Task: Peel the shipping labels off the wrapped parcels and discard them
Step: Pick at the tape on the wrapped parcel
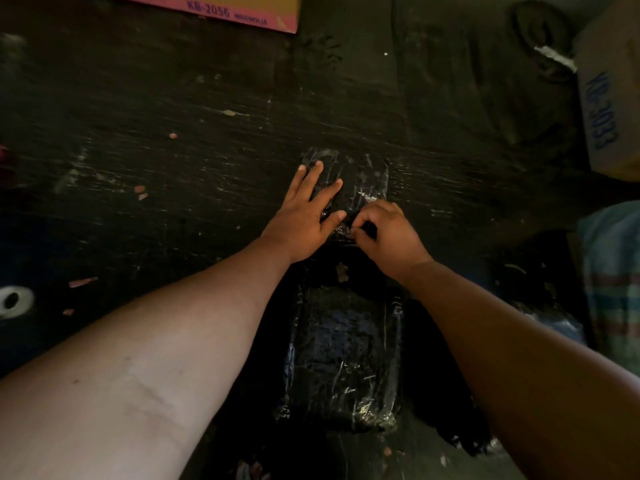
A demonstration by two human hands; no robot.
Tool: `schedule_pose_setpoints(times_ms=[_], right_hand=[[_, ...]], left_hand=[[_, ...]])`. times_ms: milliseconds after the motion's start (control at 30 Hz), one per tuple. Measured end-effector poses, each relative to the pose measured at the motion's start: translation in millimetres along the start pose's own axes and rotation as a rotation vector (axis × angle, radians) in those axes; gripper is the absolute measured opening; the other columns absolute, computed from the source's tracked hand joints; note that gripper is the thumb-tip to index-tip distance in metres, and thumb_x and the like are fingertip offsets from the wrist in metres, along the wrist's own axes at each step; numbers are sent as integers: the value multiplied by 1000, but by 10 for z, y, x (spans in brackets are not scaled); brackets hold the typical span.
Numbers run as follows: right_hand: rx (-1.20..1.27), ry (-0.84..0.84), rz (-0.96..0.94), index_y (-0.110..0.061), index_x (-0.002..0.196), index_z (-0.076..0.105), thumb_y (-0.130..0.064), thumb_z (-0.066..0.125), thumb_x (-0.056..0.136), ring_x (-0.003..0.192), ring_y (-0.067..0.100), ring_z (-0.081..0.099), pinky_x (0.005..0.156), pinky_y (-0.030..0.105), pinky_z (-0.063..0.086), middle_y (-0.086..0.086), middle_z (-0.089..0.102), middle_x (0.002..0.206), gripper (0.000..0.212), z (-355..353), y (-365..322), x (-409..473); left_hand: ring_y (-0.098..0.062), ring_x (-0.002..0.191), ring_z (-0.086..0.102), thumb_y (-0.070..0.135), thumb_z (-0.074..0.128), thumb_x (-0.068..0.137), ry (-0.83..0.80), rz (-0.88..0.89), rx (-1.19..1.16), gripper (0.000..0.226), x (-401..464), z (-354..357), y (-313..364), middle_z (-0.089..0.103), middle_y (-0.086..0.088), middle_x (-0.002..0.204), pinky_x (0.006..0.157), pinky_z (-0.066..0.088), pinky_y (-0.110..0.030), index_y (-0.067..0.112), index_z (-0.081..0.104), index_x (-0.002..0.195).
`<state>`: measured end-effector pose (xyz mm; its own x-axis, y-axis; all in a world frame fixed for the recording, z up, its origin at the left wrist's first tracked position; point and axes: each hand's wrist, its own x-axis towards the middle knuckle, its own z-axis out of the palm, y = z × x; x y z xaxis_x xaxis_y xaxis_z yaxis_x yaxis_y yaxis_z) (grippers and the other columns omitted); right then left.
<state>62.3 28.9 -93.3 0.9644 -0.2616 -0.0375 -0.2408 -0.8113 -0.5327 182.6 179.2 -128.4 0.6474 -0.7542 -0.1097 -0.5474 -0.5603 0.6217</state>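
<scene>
Far wrapped parcel (346, 188) lies on the dark floor (173, 133) just above centre; a second wrapped parcel (346, 358) sits at 6 o'clock from it. Left hand (304, 216) is spread flat, pressing the far parcel down. Right hand (384, 233) is curled, pinching at its near edge; whether that is label or film cannot be told. Advice: hold firm, lift one corner, peel low and slowly. Legible: "KB-2056" on pink carton (242, 12) at 12 o'clock; "KB-3033" on brown carton (609, 109) at 2 o'clock.
</scene>
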Motion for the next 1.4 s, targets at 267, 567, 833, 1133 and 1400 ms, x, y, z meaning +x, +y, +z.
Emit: schedule_pose_setpoints(times_ms=[267,567,833,1133,1400], right_hand=[[-53,38,12,-14,95,71,-19,70,87,103,21,51,88,27,42,4,60,102,9,59,-50,-1],[-145,-30,-7,-14,91,68,-20,63,90,105,22,46,90,26,39,6,55,106,7,37,-102,-3],[-76,20,35,-14,96,70,-18,64,91,106,19,48,86,19,34,3,59,105,9,36,-84,-36],[-214,69,66,-11,89,69,-25,59,91,102,27,50,86,43,48,9,57,103,17,161,-184,5],[-149,-36,-59,-10,90,65,-14,63,87,103,24,47,92,36,43,8,55,108,5,40,-55,-68]], left_hand=[[-18,154,-18,53,45,101,-16,-12,5,63,1,-9,11,-10,6,169,125,10,-45,34,26,158],[-19,153,-17,53,46,101,-17,-13,10,63,5,-5,7,-10,5,169,125,9,-44,34,26,158],[-19,154,-18,53,46,101,-18,-14,8,63,-2,-14,11,-10,6,169,125,12,-48,35,26,158],[-17,153,-18,53,46,101,-26,-21,-2,63,-11,-24,32,-12,8,169,124,8,-41,35,25,158],[-17,153,-18,55,45,101,-29,-15,4,64,1,-23,12,-12,7,169,124,9,-41,35,24,158]])
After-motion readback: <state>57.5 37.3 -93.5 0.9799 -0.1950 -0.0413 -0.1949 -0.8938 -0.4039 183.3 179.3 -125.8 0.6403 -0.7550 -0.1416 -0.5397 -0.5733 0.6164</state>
